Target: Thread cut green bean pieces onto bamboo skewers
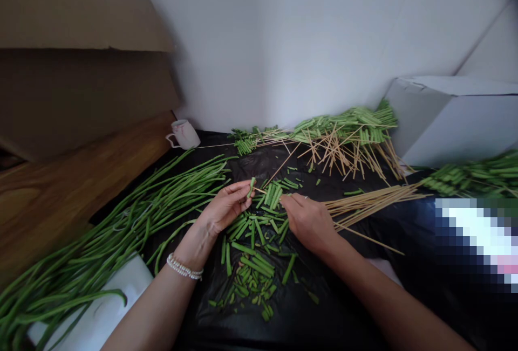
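My left hand (pixel 230 204) pinches a short cut piece of green bean (pixel 251 186) between thumb and fingers, at the tip of a thin wooden skewer (pixel 259 190). Closed around that skewer is my right hand (pixel 308 219), just behind a row of bean pieces (pixel 273 195) threaded side by side on it. Beneath both hands lie loose cut bean pieces (pixel 259 232), with smaller trimmed bits (pixel 253 283) nearer to me. A bundle of bare skewers (pixel 372 200) extends to the right behind my right hand.
Long whole beans (pixel 162 194) spread over the left side, partly across a white sheet-like object (pixel 125 297). Filled bean skewers (pixel 348 124) are piled at the back; more (pixel 477 176) lie right. A mug (pixel 185 134), a cardboard box (pixel 81 81) and a white box (pixel 453 119) stand around the black covering (pixel 332 308).
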Demonstrator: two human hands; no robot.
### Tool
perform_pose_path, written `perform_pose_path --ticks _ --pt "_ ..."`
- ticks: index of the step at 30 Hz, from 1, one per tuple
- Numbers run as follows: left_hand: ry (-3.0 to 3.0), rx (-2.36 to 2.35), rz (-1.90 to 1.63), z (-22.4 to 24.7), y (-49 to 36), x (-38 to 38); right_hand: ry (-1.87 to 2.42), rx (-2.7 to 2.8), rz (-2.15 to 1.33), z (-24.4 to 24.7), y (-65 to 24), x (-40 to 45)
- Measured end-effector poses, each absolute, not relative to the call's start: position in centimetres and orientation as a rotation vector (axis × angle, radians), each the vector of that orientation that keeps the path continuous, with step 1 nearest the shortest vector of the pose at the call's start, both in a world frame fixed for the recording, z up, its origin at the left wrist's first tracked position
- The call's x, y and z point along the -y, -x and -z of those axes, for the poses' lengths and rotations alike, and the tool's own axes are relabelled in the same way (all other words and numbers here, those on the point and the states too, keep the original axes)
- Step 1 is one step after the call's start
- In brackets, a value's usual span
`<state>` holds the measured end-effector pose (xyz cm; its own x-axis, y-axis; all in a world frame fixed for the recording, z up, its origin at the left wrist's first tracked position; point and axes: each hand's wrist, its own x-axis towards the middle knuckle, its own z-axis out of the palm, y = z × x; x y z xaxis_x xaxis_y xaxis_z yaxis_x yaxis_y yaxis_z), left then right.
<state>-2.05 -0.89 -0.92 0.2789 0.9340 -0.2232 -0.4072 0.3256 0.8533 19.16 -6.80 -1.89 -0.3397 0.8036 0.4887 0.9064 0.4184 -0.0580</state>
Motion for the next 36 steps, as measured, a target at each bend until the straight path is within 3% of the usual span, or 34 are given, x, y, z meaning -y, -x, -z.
perform_pose_path --ticks 36 --pt "-0.979 -1.020 -1.010 1.5 0.4 1.8 1.453 2.257 0.229 2.3 -18.8 6.8"
